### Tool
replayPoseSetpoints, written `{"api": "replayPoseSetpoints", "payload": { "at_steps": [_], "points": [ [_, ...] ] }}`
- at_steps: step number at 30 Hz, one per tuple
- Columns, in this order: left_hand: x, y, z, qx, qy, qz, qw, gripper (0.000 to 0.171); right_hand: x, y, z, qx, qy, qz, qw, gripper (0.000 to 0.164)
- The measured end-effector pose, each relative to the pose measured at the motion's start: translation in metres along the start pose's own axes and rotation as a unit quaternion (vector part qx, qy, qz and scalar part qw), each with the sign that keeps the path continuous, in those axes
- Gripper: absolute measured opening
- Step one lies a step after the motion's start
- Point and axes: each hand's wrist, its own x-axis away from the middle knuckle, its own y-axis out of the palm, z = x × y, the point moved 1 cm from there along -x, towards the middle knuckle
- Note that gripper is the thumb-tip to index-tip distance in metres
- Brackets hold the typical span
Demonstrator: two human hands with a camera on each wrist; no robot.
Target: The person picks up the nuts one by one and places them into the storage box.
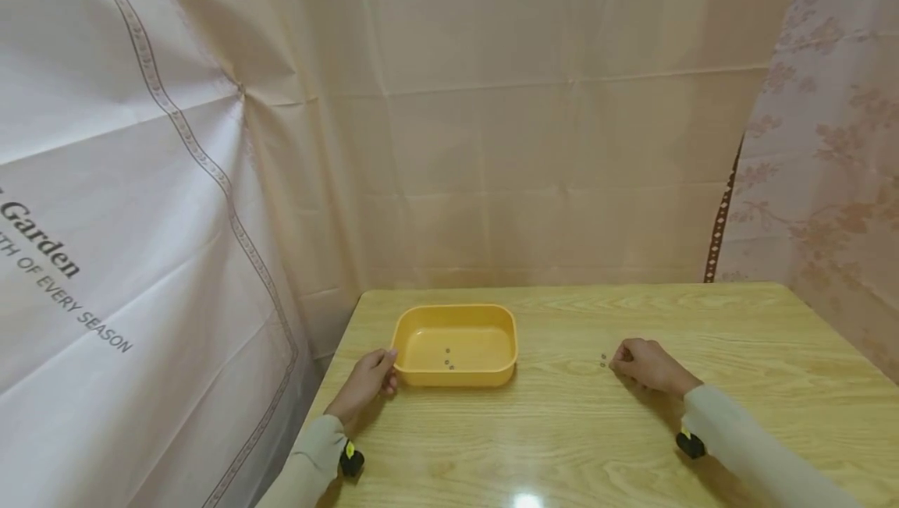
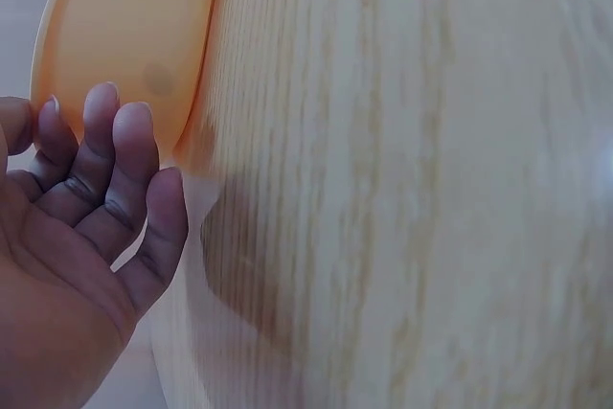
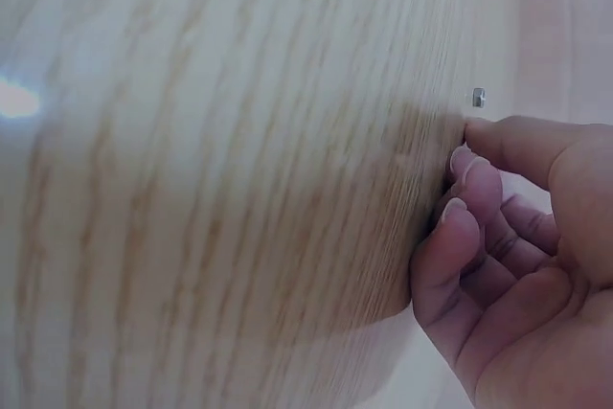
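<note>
My left hand (image 1: 368, 378) holds the left end of a yellow plastic tray (image 1: 456, 378), thumb on its rim. In the left wrist view, the fingers (image 2: 132, 146) curl against the tray's outer wall (image 2: 134, 16). Several tiny metal pieces that look like nuts (image 1: 446, 362) lie inside the tray. To the right, my right hand (image 1: 649, 366) has its thumb and fingertips together, touching the table. Two more small nuts (image 1: 602, 360) lie just left of its fingertips; the right wrist view shows one nut (image 3: 479, 98) beyond the thumb. Anything between those fingertips is hidden.
The light wood-grain table (image 1: 534, 430) carries the tray and nuts. Beige cloth (image 1: 534, 141) hangs behind it, a printed white curtain (image 1: 140, 258) at the left and a floral one (image 1: 836, 165) at the right. Both wrists wear small black devices (image 1: 691, 444).
</note>
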Motion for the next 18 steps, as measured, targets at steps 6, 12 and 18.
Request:
{"api": "replayPoseSetpoints", "payload": {
  "at_steps": [6,12,18],
  "points": [
    [0.0005,-0.0011,-0.0021,-0.003,0.001,-0.004,1.0000,0.040,-0.0001,-0.0015,-0.0019,0.000,0.012,-0.006,1.000,0.012],
    [-0.0001,-0.0015,-0.0041,-0.004,-0.001,-0.006,1.0000,0.041,0.0009,-0.0018,-0.0029,0.003,0.003,-0.010,1.000,0.010],
    [-0.0003,-0.0023,-0.0037,-0.005,0.002,-0.001,1.0000,0.040,0.0011,-0.0011,-0.0021,0.004,0.001,-0.005,1.000,0.011]
  ]
}}
